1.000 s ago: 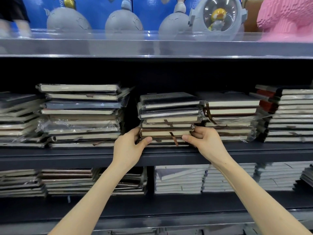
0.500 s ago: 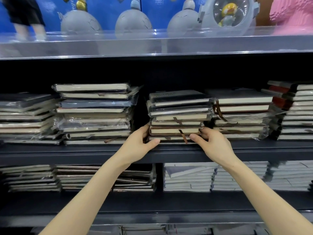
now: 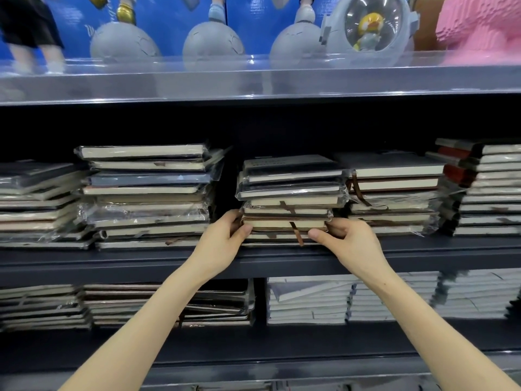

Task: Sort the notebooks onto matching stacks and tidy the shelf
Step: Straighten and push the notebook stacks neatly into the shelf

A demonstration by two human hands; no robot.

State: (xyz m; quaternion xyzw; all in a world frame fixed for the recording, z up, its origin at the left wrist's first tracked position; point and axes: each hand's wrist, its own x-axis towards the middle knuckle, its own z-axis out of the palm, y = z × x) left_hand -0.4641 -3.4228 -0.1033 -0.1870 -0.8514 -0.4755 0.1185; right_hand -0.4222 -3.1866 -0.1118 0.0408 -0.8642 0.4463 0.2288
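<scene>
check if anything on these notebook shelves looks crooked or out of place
Yes. The centre stack, gripped low down by the left hand and right hand, is staggered, with a brown ribbon dangling over its front. On the lower shelf, one white notebook lies tilted across its pile.

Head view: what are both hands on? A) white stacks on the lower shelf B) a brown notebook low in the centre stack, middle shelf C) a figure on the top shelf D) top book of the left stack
B: the left hand and the right hand pinch opposite ends of the brown notebook near the bottom of the centre stack.
</scene>
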